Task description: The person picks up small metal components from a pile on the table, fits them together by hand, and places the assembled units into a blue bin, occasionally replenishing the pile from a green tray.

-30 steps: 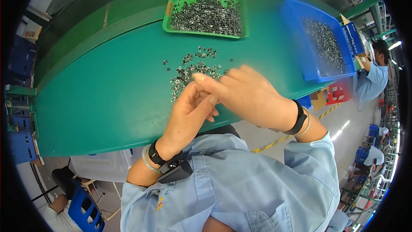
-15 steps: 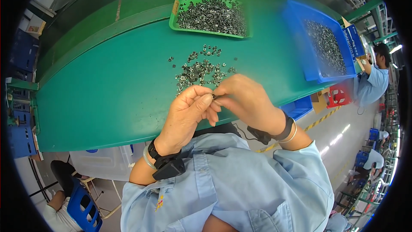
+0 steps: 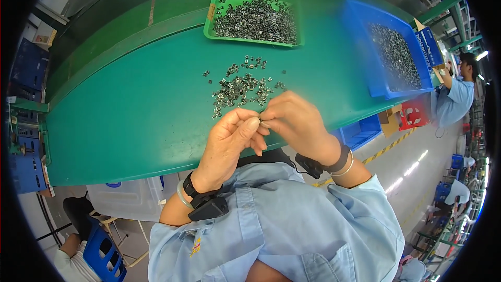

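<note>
Thumb and fingertips of my left hand (image 3: pixel 229 143) pinch a tiny dark metal part (image 3: pixel 260 119), mostly hidden by the fingers. My right hand (image 3: pixel 297 124) meets it from the other side, its thumb and forefinger closed on the same part. Both hands are held together over the near edge of the green table (image 3: pixel 130 120). Just beyond the fingertips lies a loose pile of small black and silver metal parts (image 3: pixel 237 90), with a few strays around it.
Behind the pile stands a green tray (image 3: pixel 209 32) filled with similar parts. A blue bin (image 3: pixel 378 86) holding more sits at the right, beside a blue cardboard box (image 3: pixel 429 47). Below the table's edge are a blue crate (image 3: pixel 365 131) and a red stool (image 3: pixel 412 116). A co-worker (image 3: pixel 456 91) is at the far right.
My right hand has shifted slightly and its fingers have closed in nearer to my left fingertips. The small part stays between the hands; the view has moved a little.
</note>
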### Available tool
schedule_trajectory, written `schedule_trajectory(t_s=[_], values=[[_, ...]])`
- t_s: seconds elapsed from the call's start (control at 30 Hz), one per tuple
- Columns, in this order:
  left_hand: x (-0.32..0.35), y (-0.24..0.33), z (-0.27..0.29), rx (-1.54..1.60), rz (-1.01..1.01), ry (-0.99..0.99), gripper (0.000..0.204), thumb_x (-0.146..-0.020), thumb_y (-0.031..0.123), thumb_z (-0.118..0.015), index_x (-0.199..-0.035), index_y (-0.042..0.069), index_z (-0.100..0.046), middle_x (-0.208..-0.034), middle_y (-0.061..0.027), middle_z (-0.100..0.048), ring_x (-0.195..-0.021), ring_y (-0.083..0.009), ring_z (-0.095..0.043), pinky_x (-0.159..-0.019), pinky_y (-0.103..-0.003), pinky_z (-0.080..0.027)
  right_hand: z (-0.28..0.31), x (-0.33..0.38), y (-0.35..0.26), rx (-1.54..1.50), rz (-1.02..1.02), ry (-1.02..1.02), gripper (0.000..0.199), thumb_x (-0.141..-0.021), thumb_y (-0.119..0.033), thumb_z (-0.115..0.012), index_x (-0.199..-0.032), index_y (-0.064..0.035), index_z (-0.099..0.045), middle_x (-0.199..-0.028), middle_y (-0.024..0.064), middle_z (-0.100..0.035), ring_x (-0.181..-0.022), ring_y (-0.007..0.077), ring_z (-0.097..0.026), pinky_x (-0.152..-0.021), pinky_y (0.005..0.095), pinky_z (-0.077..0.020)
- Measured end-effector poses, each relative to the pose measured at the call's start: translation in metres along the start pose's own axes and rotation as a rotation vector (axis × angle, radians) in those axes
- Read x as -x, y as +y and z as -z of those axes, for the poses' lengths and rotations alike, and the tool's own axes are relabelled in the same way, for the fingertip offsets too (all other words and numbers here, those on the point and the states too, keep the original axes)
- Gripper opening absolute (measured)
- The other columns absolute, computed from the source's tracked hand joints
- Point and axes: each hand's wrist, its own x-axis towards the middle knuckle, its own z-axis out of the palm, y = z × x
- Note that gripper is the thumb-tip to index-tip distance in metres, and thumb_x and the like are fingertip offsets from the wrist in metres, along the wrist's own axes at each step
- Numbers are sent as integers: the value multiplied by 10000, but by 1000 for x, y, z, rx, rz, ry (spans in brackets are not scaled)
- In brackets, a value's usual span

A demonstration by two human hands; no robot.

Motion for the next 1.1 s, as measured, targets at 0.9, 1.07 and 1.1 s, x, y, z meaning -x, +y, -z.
schedule_trajectory(t_s=[0.9,1.07,1.1], values=[[-5,-17,-1,139,-37,-54,159,-943,207,-520,-903,58,-480,-728,-53,-564,-595,-131,-526,-551,-296,-443,-7,17,1,-156,-112,72,201,-729,21,-698,-898,-43,-609,-863,79,-605,-796,214,-589,-666,308,-477],[-1,-10,-10,104,-52,-1,160,-948,217,-509,-930,60,-489,-727,-55,-561,-589,-133,-515,-546,-309,-435,-7,16,0,-159,-108,105,195,-730,22,-697,-888,-48,-607,-855,76,-609,-791,208,-591,-669,305,-478],[0,-10,-11,133,-56,3,160,-950,220,-506,-939,61,-493,-729,-57,-561,-587,-134,-512,-544,-311,-433,-8,16,0,-159,-106,104,195,-730,22,-697,-888,-48,-607,-855,76,-609,-791,208,-591,-669,305,-478]])
